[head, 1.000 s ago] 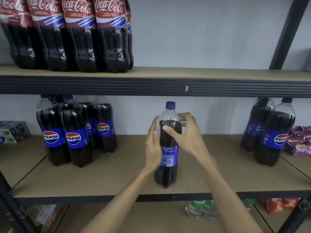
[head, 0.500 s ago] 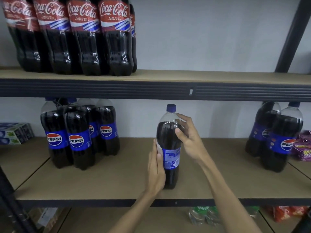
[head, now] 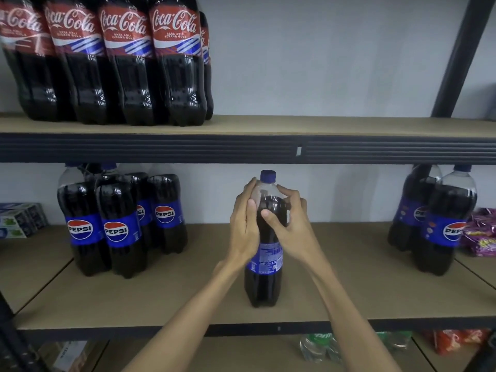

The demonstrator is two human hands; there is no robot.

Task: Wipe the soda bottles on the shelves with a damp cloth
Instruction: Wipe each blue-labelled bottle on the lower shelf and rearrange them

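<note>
Two bare palms now meet high on the bottle [head: 264, 285]. Half a second ago the left grip [head: 245, 226] lay flat by the label; it has slid up to the shoulder, fingers reaching toward the blue cap and thumb on the front. The right grip [head: 292, 224] has kept its place there, thumb on the front and fingers curled round the back, so both clasp the bottle. It stands upright on the shelf [head: 188, 299], small print toward the camera. No cloth shows in either grip, so this looks more like a rub or a turn by hand than a damp wipe, and I judge that the real wiping is not yet done. Up and left of the bottle, on the shelf above, stands a row of Cokes [head: 126, 63], dark to the label, their tops out of view. Left of the bottle is a cluster of Pepsis [head: 118, 229], dark cola up to the clear shoulders. The bottle itself is filled likewise and capped. Well right of it is a Pepsi pair [head: 442, 232], equally full.
</note>
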